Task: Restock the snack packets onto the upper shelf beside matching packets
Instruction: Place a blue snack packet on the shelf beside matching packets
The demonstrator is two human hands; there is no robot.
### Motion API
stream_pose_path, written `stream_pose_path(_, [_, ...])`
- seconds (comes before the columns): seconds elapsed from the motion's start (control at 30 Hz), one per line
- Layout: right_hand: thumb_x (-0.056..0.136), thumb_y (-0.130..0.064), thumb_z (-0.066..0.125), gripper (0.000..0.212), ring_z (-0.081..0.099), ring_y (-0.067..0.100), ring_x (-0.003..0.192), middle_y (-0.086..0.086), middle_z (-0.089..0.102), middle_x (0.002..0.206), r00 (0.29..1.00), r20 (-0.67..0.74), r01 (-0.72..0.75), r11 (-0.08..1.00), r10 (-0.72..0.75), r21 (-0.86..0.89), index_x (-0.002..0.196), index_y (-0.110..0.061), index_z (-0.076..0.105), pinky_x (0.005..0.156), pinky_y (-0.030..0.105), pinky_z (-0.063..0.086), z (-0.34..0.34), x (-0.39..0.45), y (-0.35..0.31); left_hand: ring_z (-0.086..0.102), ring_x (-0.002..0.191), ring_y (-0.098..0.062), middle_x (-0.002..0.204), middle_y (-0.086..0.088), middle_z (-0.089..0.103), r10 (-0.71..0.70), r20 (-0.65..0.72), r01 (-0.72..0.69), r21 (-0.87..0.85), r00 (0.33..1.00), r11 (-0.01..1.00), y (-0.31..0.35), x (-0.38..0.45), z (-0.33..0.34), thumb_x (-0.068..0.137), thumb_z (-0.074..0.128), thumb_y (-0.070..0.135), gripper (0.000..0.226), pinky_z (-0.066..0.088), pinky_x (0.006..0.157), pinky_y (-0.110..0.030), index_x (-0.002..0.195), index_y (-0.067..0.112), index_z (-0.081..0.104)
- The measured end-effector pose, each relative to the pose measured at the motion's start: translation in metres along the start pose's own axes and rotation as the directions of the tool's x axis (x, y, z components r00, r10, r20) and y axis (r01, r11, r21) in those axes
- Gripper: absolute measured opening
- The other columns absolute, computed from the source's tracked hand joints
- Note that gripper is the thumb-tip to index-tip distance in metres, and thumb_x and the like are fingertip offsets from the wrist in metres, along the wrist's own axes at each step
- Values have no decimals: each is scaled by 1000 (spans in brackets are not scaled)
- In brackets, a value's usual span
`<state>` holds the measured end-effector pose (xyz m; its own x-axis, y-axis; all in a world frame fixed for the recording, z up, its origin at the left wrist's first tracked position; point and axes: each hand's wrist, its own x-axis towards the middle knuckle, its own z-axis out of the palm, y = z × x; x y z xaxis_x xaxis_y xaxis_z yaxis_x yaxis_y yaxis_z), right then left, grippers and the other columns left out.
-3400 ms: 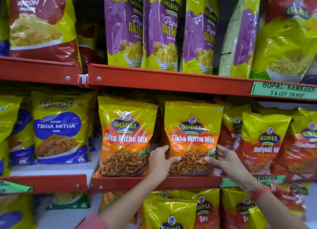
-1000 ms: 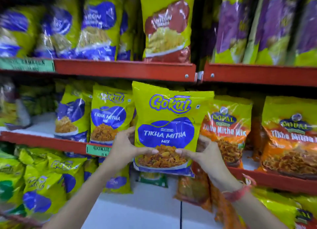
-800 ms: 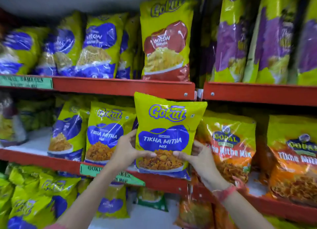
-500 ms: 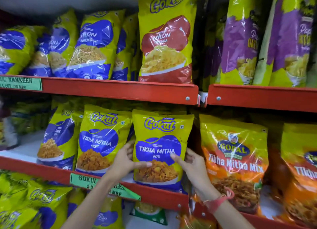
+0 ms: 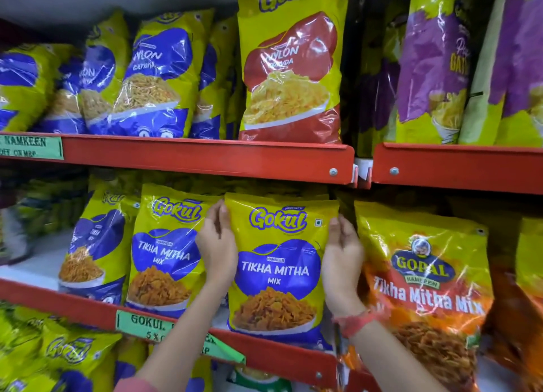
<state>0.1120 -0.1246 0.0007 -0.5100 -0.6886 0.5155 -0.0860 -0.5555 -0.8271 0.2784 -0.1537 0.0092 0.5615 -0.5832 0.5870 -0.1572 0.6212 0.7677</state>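
Restocking in progress: a snack packet stands upright on the shelf between two hands. The left hand and right hand lie flat against its side edges, fingers straight rather than curled round it. A matching packet stands just beyond the left hand, and an orange packet beyond the right. The bag looks light, puffy and glossy, probably slippery, with brittle contents. It is best held gently by the side seams.

Centre packet: "Gokul", "NAMKEEN", "TIKHA MITHA MIX".
Left packet: "Gokul", "TIKHA MITHA MIX".
Orange packet: "GOPAL NAMKEEN", "Tikha Mitha Mix".
Red packet, above: "Gokul", "NYLON".
Blue packet, above: "NYLON".
Lower tag: "GOKUL", "5 %".
Upper tag: "NAMKEEN".
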Motion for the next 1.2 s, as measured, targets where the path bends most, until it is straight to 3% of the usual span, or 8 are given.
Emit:
stream_pose_path(0.07, [100, -43, 36, 59, 28, 6, 145, 0, 33, 159, 962, 80, 274, 927, -262, -258, 153, -19, 26, 112, 9, 22, 2, -22, 7, 59, 120, -24, 144, -8, 53, 247, 111, -262, 145, 963, 954, -10, -19, -10, 101, 36, 32, 45, 46, 94, -21, 143, 15, 41])
stream_pose_path(0.17, [102, -36, 33, 65, 8, 24, 154, 14, 13, 165, 749, 336, 643, 505, -570, -576, 155, -6, 12, 126, 35, 10, 4, -46, 31, 12, 152, -17, 163, -5, 16, 472, 412, -604, 295, 780, 741, -35, -43, -17, 101, 26, 34, 56, 6, 125, -32, 152, 12, 19])
stream_pose_path(0.23, [101, -36, 35, 64, 17, 30, 152, 17, 21, 162, 706, 464, 677, 314, -535, -666, 152, 0, 21, 122, 45, 19, 4, -49, 46, 6, 152, -19, 163, -8, 13, 465, 561, -714, 389, 685, 581, -50, -47, -19, 100, 22, 39, 61, 3, 125, -40, 152, 7, 18])
stream_pose_path(0.37, [99, -42, 34, 65, 27, 31, 149, 17, 25, 161, 752, 532, 642, 246, -389, -727, 149, 1, 31, 118, 45, 22, 2, -48, 43, 5, 152, -20, 163, -9, 12, 369, 661, -733, 430, 653, 528, -49, -40, -23, 99, 18, 40, 63, 9, 123, -46, 152, 6, 16])
stream_pose_path(0.53, [101, -49, 24, 68, 15, 25, 153, 10, 13, 164, 726, 604, 686, 277, -330, -673, 153, -5, 22, 122, 38, 7, -20, -55, 21, 10, 152, -17, 162, -7, 17, 341, 660, -721, 467, 670, 512, -29, -47, -31, 98, 23, 44, 64, 8, 123, -46, 151, 8, 21])
stream_pose_path(0.7, [103, -43, 28, 61, 8, 18, 154, 5, 16, 166, 694, 583, 718, 356, -422, -598, 154, -10, 23, 125, 33, 7, -96, -54, -10, 31, 146, -16, 154, -2, 36, 439, 643, -699, 217, 628, 682, 12, -88, -27, 98, 35, 34, 51, 17, 122, -38, 143, 8, 41])
stream_pose_path(1.07, [96, -46, 34, 61, 16, 6, 152, -7, 30, 159, 873, 123, 431, 628, -472, -648, 147, -14, 41, 123, 30, 18, -318, 36, -36, 56, 124, -19, 132, -8, 62, 458, 675, -543, -101, 579, 834, 106, -221, 153, 93, 53, 20, 40, 34, 107, -18, 130, 6, 56])
stream_pose_path(1.2, [98, -38, 41, 55, 22, 15, 150, -8, 28, 156, 871, -39, 334, 648, -490, -684, 147, -11, 39, 114, 5, 11, -374, 70, -42, 55, 128, -20, 136, -9, 59, 329, 671, -380, -76, 664, 922, 113, -254, 208, 95, 53, 18, 42, 37, 108, -23, 135, 6, 51])
